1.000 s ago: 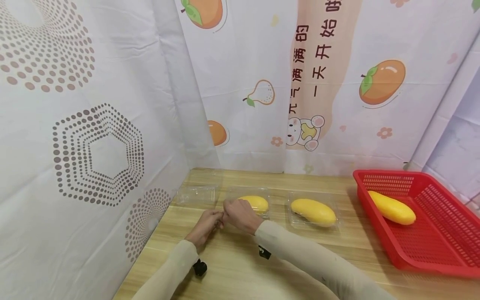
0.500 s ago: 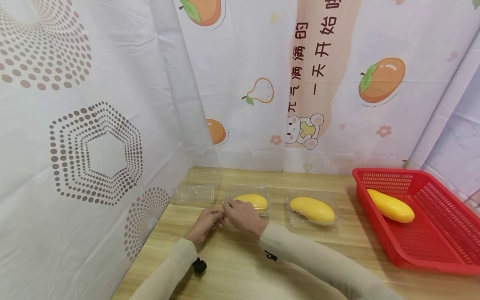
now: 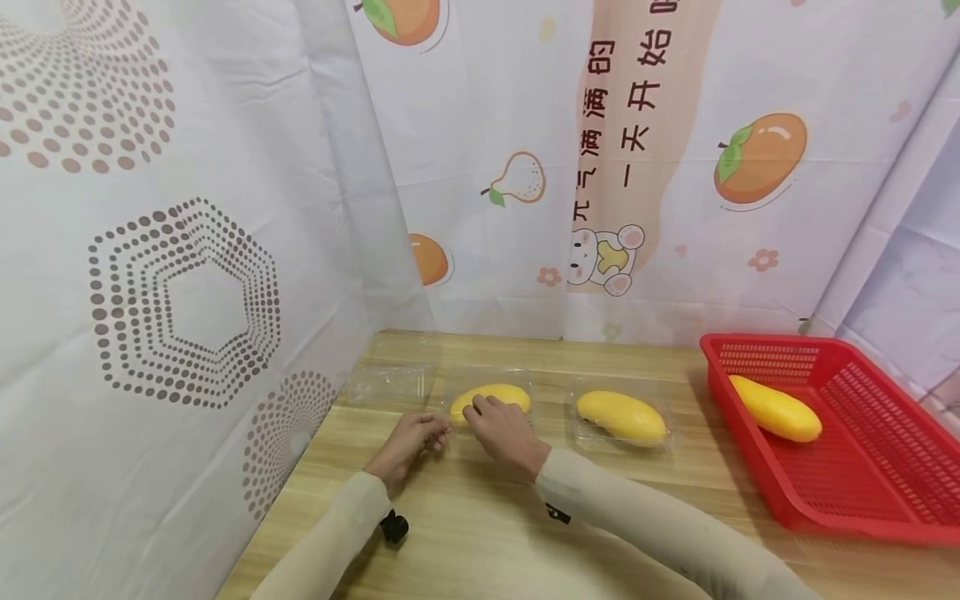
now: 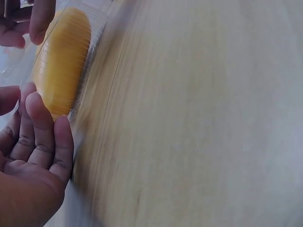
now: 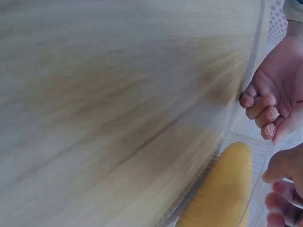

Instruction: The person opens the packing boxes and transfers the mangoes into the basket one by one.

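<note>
In the head view, a clear plastic box [image 3: 529, 379] holding an elongated yellow fruit [image 3: 463, 403] lies in front of me. My left hand [image 3: 408, 442] is at its near left corner; in the right wrist view, the thumb and forefinger of the left hand [image 5: 280, 94] pinch that corner. The right hand [image 3: 504, 429] is over the near edge and hides part of the fruit. Its thumb [image 5: 282, 165] is beside the box edge, a gap between it and the loosely bent fingers [image 5: 279, 202]. Ribbed clear plastic covers the fruit [image 4: 64, 61] in the left wrist view.
An open clear box [image 3: 386, 385] without fruit stands left. To the right lies another clear box [image 3: 581, 435] with a yellow fruit [image 3: 621, 415]. A red basket [image 3: 780, 492] at far right holds one more yellow fruit [image 3: 776, 408]. Curtains [image 3: 480, 275] hang behind and left.
My right hand has moved right along the box's near edge, away from the left hand, showing more of the fruit. The left hand stays at the corner.
</note>
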`<state>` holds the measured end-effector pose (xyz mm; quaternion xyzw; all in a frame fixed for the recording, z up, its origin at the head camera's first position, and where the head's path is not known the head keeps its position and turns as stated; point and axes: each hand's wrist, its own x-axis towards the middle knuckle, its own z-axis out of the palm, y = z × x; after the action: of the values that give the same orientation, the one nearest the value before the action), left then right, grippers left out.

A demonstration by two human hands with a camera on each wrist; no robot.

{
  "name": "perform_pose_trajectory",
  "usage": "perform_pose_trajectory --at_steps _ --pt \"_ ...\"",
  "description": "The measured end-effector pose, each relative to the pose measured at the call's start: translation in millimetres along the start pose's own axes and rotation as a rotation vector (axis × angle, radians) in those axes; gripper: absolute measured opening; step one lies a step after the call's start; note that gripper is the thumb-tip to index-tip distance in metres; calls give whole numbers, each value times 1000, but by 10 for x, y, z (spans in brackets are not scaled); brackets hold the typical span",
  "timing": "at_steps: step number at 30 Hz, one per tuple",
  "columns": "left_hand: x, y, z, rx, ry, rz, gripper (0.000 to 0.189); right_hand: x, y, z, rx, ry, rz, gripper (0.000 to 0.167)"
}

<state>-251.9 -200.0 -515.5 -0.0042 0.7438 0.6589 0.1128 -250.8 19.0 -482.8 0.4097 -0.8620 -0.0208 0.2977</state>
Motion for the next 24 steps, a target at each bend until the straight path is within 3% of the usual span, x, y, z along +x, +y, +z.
perform_pose_trajectory --at_steps 6,24 --pt "-5 2 -12 14 -8 0 30 -51 29 -11 -25 56 -14 5" --pt "17 -12 -79 -3 -48 6 27 -269 229 -38 2 10 47 11"
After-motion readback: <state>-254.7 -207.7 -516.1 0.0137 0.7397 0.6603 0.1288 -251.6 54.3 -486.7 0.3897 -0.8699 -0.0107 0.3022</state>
